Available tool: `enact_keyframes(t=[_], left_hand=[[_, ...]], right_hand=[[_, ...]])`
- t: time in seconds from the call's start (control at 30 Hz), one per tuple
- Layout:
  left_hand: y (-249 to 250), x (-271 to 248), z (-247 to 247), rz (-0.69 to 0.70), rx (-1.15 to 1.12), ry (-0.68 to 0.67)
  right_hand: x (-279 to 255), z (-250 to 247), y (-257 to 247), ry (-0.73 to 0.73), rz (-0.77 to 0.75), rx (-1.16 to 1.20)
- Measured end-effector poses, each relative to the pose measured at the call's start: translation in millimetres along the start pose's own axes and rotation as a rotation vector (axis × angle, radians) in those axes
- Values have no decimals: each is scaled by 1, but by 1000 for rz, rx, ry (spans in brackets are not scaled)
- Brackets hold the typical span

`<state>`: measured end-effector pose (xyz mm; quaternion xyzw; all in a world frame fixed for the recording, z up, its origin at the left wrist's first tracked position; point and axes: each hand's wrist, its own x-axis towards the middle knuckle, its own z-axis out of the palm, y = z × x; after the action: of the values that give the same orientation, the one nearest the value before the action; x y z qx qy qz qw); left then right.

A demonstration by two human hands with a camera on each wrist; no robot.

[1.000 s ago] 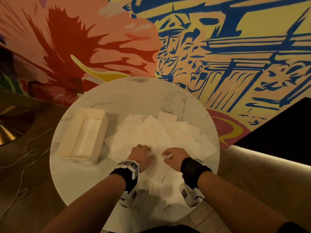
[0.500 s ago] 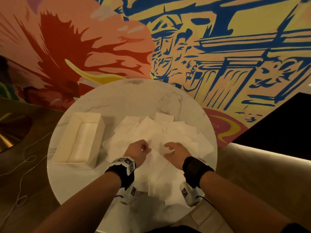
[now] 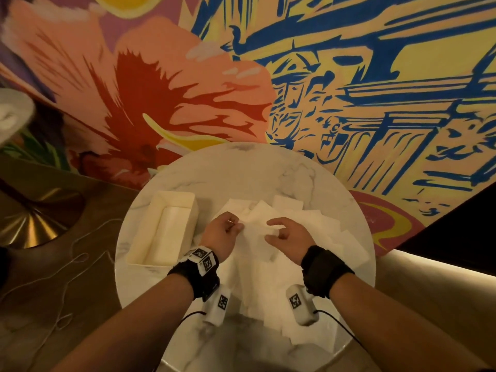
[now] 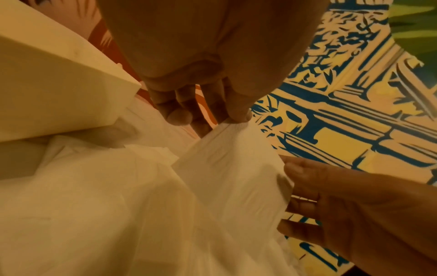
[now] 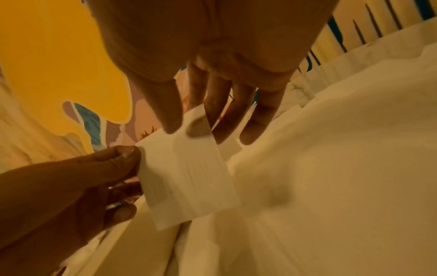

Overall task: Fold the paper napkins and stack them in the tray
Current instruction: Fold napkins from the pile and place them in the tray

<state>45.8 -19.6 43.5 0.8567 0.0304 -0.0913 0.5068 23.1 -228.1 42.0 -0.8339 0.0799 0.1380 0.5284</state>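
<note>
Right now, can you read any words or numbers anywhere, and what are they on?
No words or numbers can be read.
Wrist straps: black-and-white square code patterns, no letters.
White boxes under the wrists: the same kind of code squares, no text.
Painted wall: blue lines and a red flower, no clear lettering.
Napkin held by both hands, and the tray: plain, nothing printed.

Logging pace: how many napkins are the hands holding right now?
1: one napkin raised over the pile, left hand pinching one edge, right hand another. A second layer could be hidden.
</note>
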Motion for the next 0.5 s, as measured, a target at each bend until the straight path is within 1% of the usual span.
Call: enact_keyframes(t=[0.1, 0.17, 0.27, 0.37, 0.5], left_hand=[[0, -3, -14, -43, -89, 12], [1, -6, -24, -46, -108, 17], [-3, -6, -38, 4, -28, 14], [-6, -5, -49, 31, 90, 47], [-11, -4, -59, 49, 196, 64]], right_hand=[[5, 8, -13, 62, -61, 37], [9, 14, -20, 83, -82, 44], [12, 22, -33, 72, -117, -1], [15, 29, -44, 61, -135, -47], [20, 37, -54, 113, -205, -213]])
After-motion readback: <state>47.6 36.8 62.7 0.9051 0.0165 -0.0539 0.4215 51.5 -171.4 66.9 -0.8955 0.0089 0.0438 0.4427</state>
